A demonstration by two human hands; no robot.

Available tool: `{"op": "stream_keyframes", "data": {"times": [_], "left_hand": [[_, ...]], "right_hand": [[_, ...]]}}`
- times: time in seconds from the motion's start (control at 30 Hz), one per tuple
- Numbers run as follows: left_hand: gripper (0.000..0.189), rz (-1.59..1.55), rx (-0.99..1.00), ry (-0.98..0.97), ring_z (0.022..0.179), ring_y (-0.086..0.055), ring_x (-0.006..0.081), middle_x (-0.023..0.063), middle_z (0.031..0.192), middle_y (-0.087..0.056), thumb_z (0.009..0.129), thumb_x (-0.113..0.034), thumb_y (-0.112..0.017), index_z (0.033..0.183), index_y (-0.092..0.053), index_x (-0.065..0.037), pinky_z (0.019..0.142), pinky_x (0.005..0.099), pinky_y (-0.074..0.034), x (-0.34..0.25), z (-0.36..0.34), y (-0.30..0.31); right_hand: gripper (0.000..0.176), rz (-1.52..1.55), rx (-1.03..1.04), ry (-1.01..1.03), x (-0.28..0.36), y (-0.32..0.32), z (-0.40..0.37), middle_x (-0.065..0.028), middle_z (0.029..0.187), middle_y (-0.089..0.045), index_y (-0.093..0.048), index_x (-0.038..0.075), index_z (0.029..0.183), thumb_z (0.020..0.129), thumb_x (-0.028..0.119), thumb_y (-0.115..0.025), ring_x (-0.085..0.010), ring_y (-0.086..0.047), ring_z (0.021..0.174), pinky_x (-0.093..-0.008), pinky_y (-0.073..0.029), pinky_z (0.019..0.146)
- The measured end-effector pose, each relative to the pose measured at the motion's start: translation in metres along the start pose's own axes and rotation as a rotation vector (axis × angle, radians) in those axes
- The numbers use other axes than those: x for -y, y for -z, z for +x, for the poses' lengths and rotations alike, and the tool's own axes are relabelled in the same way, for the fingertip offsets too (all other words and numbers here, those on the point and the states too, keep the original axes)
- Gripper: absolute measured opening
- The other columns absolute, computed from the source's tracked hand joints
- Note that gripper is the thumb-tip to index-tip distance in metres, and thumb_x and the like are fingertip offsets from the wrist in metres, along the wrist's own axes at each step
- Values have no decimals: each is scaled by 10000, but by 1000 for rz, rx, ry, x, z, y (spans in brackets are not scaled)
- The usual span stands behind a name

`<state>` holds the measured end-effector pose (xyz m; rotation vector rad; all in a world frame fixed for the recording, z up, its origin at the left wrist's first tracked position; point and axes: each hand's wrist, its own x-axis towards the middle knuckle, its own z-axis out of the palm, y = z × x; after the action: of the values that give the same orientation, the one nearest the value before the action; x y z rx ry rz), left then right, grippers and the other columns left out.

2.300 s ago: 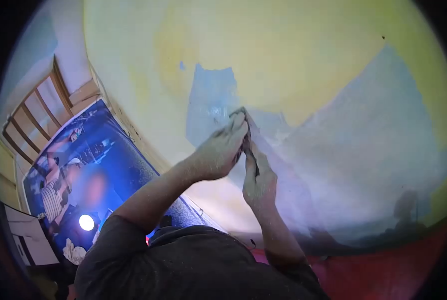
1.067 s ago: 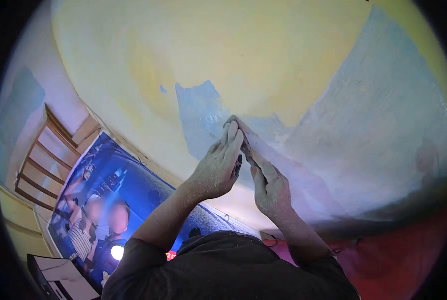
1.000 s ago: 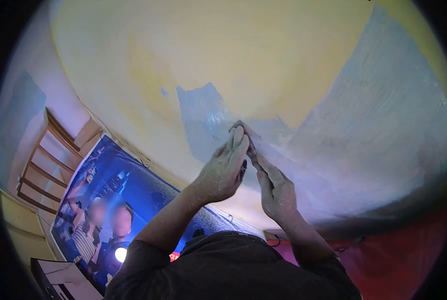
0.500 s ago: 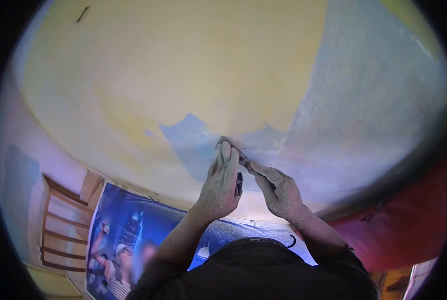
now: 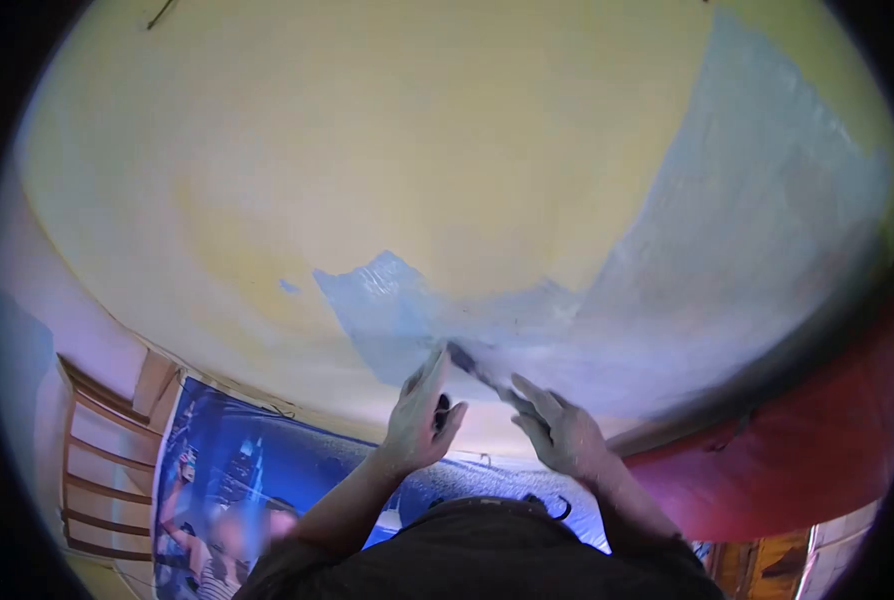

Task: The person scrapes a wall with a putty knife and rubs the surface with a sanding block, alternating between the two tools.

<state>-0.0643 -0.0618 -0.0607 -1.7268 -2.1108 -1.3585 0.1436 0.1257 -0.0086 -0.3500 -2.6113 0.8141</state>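
Both hands are raised to a yellowish ceiling (image 5: 387, 160) with blue-grey patches. A narrow, dark, flat tool (image 5: 472, 363) slants between them against the ceiling. My left hand (image 5: 419, 415) is at its upper left end, fingers stretched along it and thumb apart, with a small dark part showing by the palm. At the lower right end, my right hand (image 5: 565, 428) grips the tool between thumb and fingers. Pale dust coats the hands. The tool's exact kind cannot be made out. Just beyond it lies a jagged blue-grey patch (image 5: 377, 300).
Below the ceiling edge hangs a blue printed banner (image 5: 317, 450) picturing people. A slatted wooden frame (image 5: 112, 480) stands left of it. Red sheeting (image 5: 777, 470) hangs at the right. A thin piece (image 5: 161, 14) sticks out at the ceiling's top left.
Both hands and the dark tool have come down in the view, toward my body. My left thumb has spread away from its fingers. The camera view has shifted slightly.
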Motion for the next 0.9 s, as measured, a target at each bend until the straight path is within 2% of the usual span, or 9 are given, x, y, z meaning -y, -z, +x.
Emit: {"op": "stream_keyframes", "data": {"times": [0.13, 0.2, 0.23, 0.33, 0.43, 0.57, 0.67, 0.77, 0.9], "left_hand": [[740, -226, -242, 287, 1157, -783, 314, 275, 1479, -693, 1044, -63, -770, 1680, -400, 22, 936, 374, -638, 47, -65, -26], [715, -412, -333, 689, 1172, -766, 264, 238, 1480, -697, 1061, -103, -775, 1664, -413, 26, 995, 345, -614, 62, -95, -32], [713, -833, -547, 874, 989, -779, 217, 227, 1412, -719, 1057, -115, -787, 1649, -416, 26, 813, 336, -637, 62, -96, -39], [859, -672, -494, 1209, 778, -726, 208, 193, 1233, -710, 1067, -356, -813, 1664, -346, 48, 542, 297, -556, 53, -92, -19], [849, -782, -730, 1212, 740, -695, 227, 173, 1218, -688, 1072, -389, -760, 1660, -339, 56, 581, 291, -529, 61, -91, -38], [600, -893, -984, 881, 681, -594, 178, 124, 1085, -619, 1021, -191, -648, 1536, -442, 38, 729, 303, -538, 82, -67, -50], [517, -824, -802, 862, 845, -629, 165, 125, 1154, -640, 1044, -183, -636, 1482, -459, 27, 766, 331, -559, 22, -17, 4], [444, -636, -889, 679, 825, -614, 123, 99, 1114, -631, 1065, -116, -676, 1436, -470, 16, 722, 292, -549, -21, 32, 21], [439, -276, -940, 257, 893, -637, 108, 55, 1108, -622, 1059, -35, -751, 1423, -508, -6, 754, 297, -558, -16, 67, 12]], "right_hand": [[565, 34, 13, -37, -19, 2, -41, -106, 1331, -826, -585, 17, 1566, 1048, 142, -774, -374, -793, 1009, -472, -660, 860], [530, 39, 70, -33, -31, 6, -55, -81, 1289, -836, -619, 77, 1553, 1057, 179, -774, -350, -779, 1064, -464, -657, 897], [501, 9, 133, -94, -37, 6, -61, -73, 1277, -833, -653, 107, 1533, 1056, 195, -779, -346, -776, 1091, -467, -656, 909], [419, -127, 194, 27, -65, -2, -70, -75, 1269, -815, -740, 177, 1466, 1053, 228, -790, -346, -776, 1105, -482, -658, 919], [425, -126, 171, 177, -77, 0, -68, -78, 1286, -806, -750, 204, 1465, 1044, 228, -803, -333, -790, 1049, -502, -662, 889], [435, -63, 167, 144, -73, 21, -55, -69, 1238, -828, -741, 168, 1450, 1026, 224, -821, -325, -793, 974, -498, -650, 828], [413, -15, 102, 181, -68, 43, -47, -94, 1156, -847, -746, 121, 1410, 1007, 176, -819, -323, -794, 902, -471, -635, 800], [430, -53, -3, 274, -85, 68, -42, -102, 1026, -855, -753, 49, 1378, 955, 88, -821, -310, -788, 861, -432, -596, 814], [445, -30, -177, 394, -102, 94, -40, -101, 906, -832, -773, -12, 1326, 883, 11, -815, -264, -735, 786, -402, -508, 844]]}}
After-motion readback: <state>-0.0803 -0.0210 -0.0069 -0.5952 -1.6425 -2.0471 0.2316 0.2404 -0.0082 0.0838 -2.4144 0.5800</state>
